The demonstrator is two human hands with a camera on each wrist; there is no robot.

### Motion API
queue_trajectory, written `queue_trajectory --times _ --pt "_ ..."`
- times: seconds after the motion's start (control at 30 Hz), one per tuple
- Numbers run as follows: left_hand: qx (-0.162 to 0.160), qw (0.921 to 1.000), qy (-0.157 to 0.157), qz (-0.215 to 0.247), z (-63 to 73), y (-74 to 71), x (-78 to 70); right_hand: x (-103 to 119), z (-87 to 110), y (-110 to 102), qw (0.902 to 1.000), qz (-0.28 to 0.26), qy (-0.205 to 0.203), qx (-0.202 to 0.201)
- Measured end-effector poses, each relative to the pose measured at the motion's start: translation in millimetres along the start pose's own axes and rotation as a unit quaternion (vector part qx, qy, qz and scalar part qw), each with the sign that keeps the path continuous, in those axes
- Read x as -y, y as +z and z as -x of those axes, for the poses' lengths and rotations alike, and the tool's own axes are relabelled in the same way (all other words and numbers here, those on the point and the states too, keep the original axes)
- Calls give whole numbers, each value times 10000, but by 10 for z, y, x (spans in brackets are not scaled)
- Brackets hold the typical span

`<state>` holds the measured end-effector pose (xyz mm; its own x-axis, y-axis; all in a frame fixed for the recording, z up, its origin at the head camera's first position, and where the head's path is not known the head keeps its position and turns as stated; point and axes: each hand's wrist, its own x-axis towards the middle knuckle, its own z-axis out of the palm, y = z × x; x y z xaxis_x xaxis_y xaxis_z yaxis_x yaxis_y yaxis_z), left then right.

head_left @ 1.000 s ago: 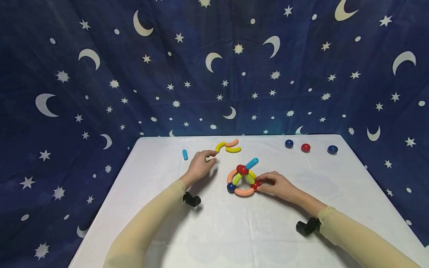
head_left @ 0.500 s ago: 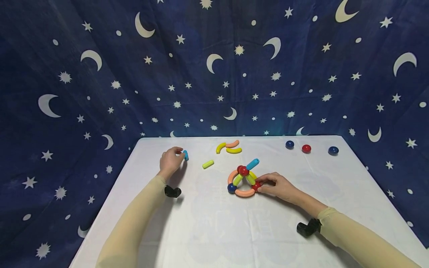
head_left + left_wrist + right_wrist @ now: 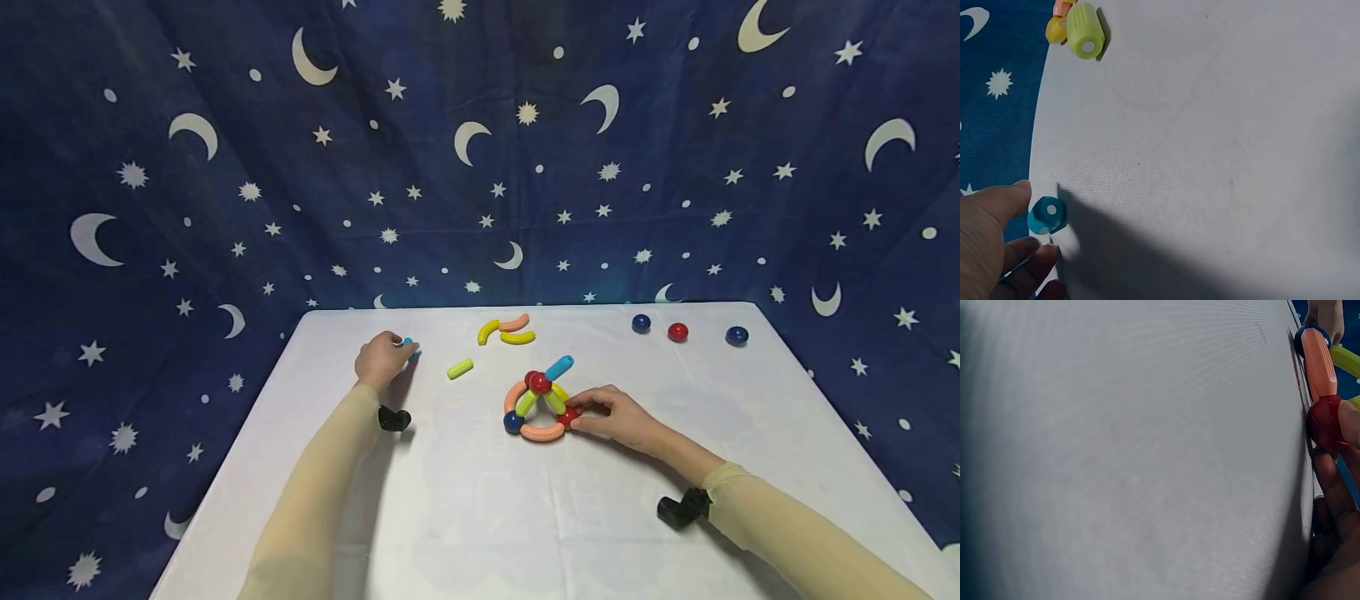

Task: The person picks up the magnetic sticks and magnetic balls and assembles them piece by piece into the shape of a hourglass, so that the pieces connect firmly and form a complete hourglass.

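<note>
- So the ball-and-stick build (image 3: 528, 403) sits on the white table (image 3: 480, 517), between the two hands: a rounded base, two struts forming a peak.
- Base is salmon curved sticks (image 3: 542, 433) at the front and left, plus a yellow curved one (image 3: 560, 393) back right.
- Glossy balls: navy (image 3: 513, 422) front left, red (image 3: 567, 417) front right, another red (image 3: 540, 383) up top. A light-blue stick (image 3: 559, 368) juts from that one.
- Right hand (image 3: 626, 419) is pinching the front-right red ball, thumb and fingers.
- Left hand (image 3: 379, 362), well left of the build, has thumb and fingers around a short blue stick (image 3: 1047, 215); can't tell if it's gripped.
- Loose ribbed lime stick (image 3: 460, 369) lies left of the build too.
</note>
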<state>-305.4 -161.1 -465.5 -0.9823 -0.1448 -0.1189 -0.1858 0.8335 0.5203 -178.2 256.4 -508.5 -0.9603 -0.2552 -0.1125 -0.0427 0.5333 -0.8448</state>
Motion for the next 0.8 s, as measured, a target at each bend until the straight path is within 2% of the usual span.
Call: queue_trajectory --times 0.2,0.43,0.8 --pt "0 10000 -57 -64 -2 11 -18 14 9 14 10000 41 -51 4" --pt "73 9998 99 -185 11 0 -56 -2 9 8 9999 67 -91 -31" --pt "20 9994 183 -296 1 16 -26 1 7 18 9998 128 -93 -74"
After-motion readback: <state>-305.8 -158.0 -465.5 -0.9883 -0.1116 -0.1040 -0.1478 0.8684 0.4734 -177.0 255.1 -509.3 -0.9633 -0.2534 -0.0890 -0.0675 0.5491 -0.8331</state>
